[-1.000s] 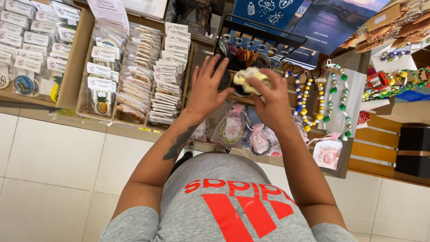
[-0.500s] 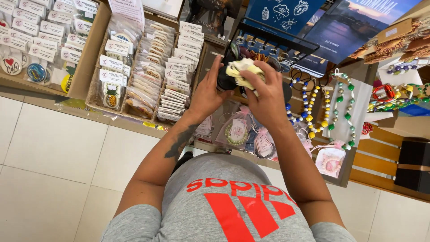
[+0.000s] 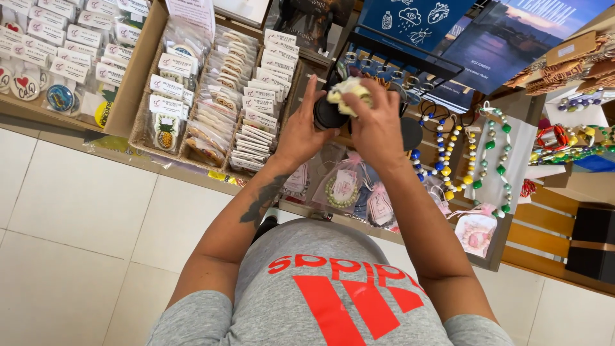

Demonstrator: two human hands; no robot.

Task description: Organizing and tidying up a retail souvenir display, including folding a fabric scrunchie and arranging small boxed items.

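My left hand (image 3: 301,131) grips a round black object (image 3: 328,115) held up in front of me over the shop counter. Against the top of that object my right hand (image 3: 375,125) presses a crumpled pale yellow cloth (image 3: 347,90). Both hands touch each other around the black object, most of which is hidden by my fingers and the cloth. Below my hands lie small clear gift bags (image 3: 343,186) with bracelets and tags.
A cardboard tray (image 3: 142,83) of packaged souvenirs in rows stands to the left, with a second box of badges (image 3: 38,64) beyond it. Bead necklaces (image 3: 493,160) hang on a white card to the right. Dark posters (image 3: 474,32) stand behind. White floor tiles (image 3: 77,211) lie below.
The view has shifted slightly. My hands stay together around the black object, and my right hand has moved the cloth a little across its top.
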